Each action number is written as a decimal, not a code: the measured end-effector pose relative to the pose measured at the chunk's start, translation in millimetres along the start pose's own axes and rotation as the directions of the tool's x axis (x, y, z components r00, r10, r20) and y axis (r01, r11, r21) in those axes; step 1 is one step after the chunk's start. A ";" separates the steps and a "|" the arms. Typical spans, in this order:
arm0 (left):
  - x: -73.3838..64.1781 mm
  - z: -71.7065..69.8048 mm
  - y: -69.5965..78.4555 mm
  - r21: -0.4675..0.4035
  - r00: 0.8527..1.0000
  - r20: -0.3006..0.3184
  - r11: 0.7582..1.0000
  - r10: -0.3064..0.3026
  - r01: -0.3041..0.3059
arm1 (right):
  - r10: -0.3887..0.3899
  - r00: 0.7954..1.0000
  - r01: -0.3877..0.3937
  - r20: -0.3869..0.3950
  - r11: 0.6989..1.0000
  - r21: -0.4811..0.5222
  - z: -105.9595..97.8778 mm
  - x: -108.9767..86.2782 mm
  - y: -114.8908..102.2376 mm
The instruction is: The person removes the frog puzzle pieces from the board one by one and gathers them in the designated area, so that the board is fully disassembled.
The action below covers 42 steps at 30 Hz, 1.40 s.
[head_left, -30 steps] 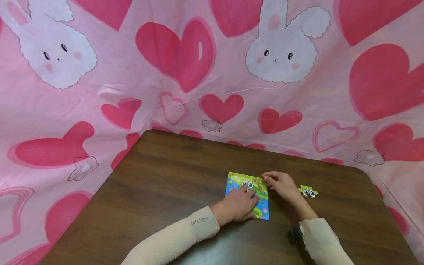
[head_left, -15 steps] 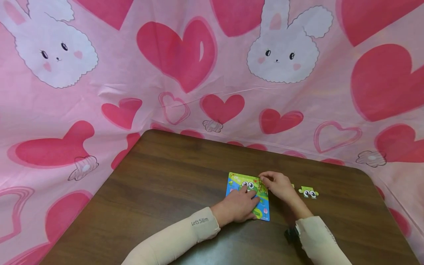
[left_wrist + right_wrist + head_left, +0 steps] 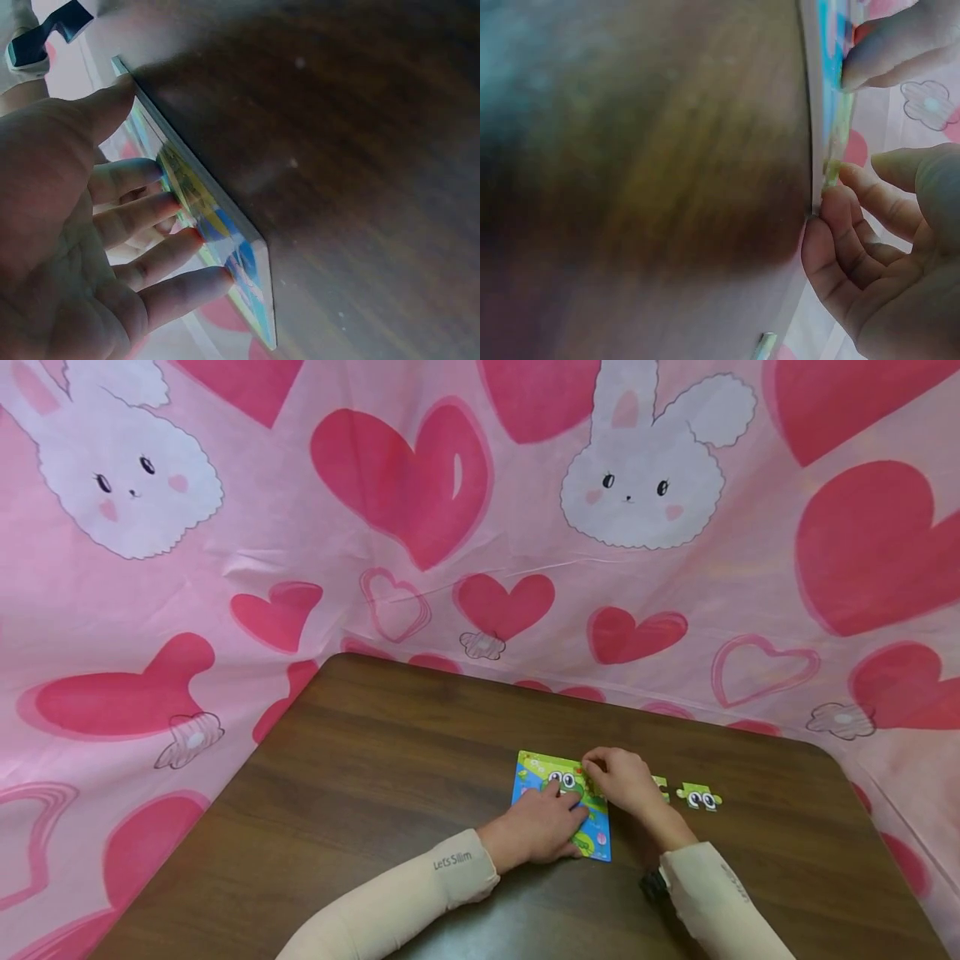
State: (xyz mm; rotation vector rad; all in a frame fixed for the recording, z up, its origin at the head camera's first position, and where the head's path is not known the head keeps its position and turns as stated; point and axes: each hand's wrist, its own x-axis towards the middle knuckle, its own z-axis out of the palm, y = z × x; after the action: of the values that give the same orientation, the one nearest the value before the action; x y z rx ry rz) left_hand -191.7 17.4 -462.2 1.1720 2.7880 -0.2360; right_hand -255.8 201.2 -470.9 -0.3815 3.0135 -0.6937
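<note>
A colourful frog puzzle board (image 3: 529,770) lies on the dark wooden table (image 3: 375,793). My left hand (image 3: 536,827) lies flat on the board with straight fingers (image 3: 161,259) pressing its face (image 3: 225,240). At the board's far right corner my right hand (image 3: 618,781) has its fingers curled. In the right wrist view these fingers (image 3: 847,217) pinch a small green puzzle piece (image 3: 832,169) against the board's edge (image 3: 810,97). How the piece sits in the board is hidden by the hand.
Two loose green pieces lie on the table right of my right hand, one with frog eyes (image 3: 699,796) and a smaller one (image 3: 660,787). A pink cloth with hearts and bunnies (image 3: 420,527) hangs behind and around the table.
My right hand has slid a little left onto the board's far right corner, uncovering the smaller loose piece behind it. The left hand and the board have stayed put.
</note>
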 end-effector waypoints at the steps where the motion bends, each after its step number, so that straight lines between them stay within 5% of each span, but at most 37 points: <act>1: 0.2 -0.3 0.4 0.000 1.000 -0.001 1.000 -0.001 0.001 | 0.009 1.000 -0.009 -0.004 1.000 0.000 0.6 -0.1 0.4; 26: 0.6 -4.3 1.9 0.005 1.000 0.023 1.000 0.000 0.000 | -0.044 0.999 0.043 0.025 0.999 0.021 -7.3 -7.8 -0.1; 36: -0.6 -5.3 0.8 0.006 1.000 0.006 1.000 0.009 -0.009 | 0.009 0.995 -0.031 0.103 0.975 0.219 -10.7 -8.1 1.9; 42: 0.2 -3.6 0.6 0.002 1.000 0.003 1.000 0.013 -0.013 | 0.031 0.980 -0.115 0.195 0.894 0.432 -11.6 -8.7 0.9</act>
State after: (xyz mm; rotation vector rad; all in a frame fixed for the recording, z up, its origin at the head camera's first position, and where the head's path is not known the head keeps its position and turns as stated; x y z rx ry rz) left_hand -191.6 18.7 -458.7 1.1894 2.7772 -0.2385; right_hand -248.4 209.1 -461.0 -0.2885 2.5753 -1.2242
